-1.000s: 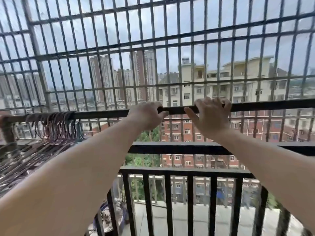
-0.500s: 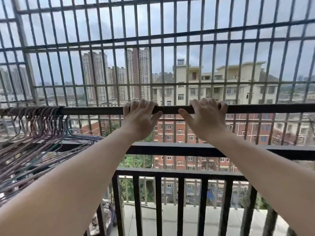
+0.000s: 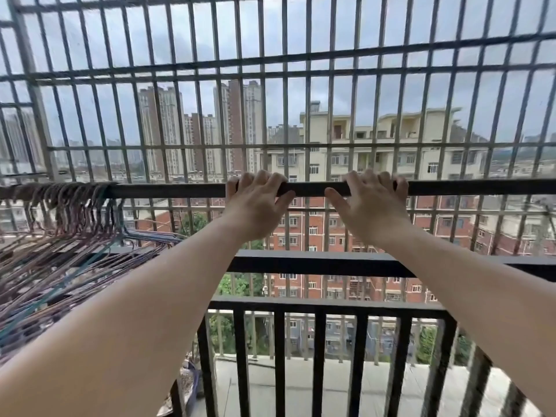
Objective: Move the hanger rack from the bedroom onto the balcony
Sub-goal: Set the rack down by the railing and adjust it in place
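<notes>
Your left hand (image 3: 255,206) and your right hand (image 3: 371,206) both grip the dark bar of the hanger rack (image 3: 180,190), which runs level across the view in front of the balcony railing (image 3: 316,264). The fingers (image 3: 264,179) of each hand curl over the top of the bar, the thumbs below it. Many hangers (image 3: 69,233) hang in a bunch at the left end, before the window grille (image 3: 270,70).
</notes>
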Demonstrator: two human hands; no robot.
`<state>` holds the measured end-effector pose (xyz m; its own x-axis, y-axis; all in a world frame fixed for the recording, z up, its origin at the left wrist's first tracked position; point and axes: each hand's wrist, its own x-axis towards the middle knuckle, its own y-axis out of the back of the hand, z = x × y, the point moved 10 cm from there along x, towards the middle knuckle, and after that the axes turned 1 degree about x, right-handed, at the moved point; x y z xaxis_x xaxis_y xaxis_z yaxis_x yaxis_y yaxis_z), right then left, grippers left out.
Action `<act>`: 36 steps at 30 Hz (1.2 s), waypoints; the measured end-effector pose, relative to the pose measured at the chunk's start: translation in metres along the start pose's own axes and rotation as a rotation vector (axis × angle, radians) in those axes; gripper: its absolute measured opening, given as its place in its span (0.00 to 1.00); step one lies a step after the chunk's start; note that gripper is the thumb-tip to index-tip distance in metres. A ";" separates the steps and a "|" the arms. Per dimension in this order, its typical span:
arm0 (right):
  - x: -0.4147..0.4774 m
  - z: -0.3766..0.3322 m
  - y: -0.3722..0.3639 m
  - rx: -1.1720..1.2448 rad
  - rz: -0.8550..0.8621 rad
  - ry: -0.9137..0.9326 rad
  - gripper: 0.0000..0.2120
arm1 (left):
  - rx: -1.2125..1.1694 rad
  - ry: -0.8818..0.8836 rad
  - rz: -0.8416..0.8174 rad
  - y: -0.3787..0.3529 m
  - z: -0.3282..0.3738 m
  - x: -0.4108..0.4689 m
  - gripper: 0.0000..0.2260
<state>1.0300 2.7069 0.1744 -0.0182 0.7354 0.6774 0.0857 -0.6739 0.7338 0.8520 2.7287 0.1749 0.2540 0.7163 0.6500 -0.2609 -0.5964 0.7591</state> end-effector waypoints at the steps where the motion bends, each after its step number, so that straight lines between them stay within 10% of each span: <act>1: -0.001 -0.001 -0.001 -0.012 -0.009 0.003 0.31 | 0.016 0.006 0.012 0.001 -0.001 -0.001 0.16; 36: -0.024 -0.013 0.013 -0.111 0.136 0.059 0.28 | -0.048 0.069 0.012 0.027 0.002 -0.028 0.19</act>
<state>1.0184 2.6797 0.1687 -0.0725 0.6333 0.7705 -0.0193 -0.7733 0.6338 0.8395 2.6924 0.1775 0.1865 0.7334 0.6537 -0.3083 -0.5881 0.7477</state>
